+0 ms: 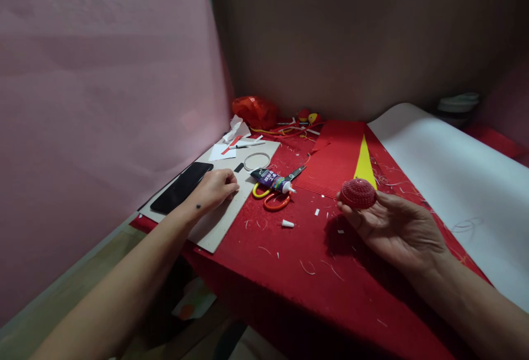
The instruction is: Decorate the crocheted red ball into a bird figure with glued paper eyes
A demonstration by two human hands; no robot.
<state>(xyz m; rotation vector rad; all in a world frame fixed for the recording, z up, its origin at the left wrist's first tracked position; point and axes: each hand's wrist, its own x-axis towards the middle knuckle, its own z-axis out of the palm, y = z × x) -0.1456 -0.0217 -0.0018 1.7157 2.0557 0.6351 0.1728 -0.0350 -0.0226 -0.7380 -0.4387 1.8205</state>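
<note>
My right hand (399, 230) grips a red, dome-shaped piece with a ribbed, woven-looking surface (359, 193), raised over the front of the table. The thumb and fingers hold it around its lower edge. My left hand (215, 186) is over the grey board (217, 227), its fingers curled together; whether anything small is inside them is hidden. Beside it lies a black phone (182, 186). To its right, a dark tube of glue (273, 180) with a white nozzle rests across scissors (276, 201) with yellow and orange handles. A white cap (288, 224) is nearby on the red cloth.
Red corrugated sheet (330, 156) and a yellow triangle (365, 164) lie behind the dome. A wire ring (257, 161), a white pen (247, 144) and a red plastic bag (254, 111) are farther back. White sheet (450, 183) covers the right side. Thread scraps dot the cloth (297, 288).
</note>
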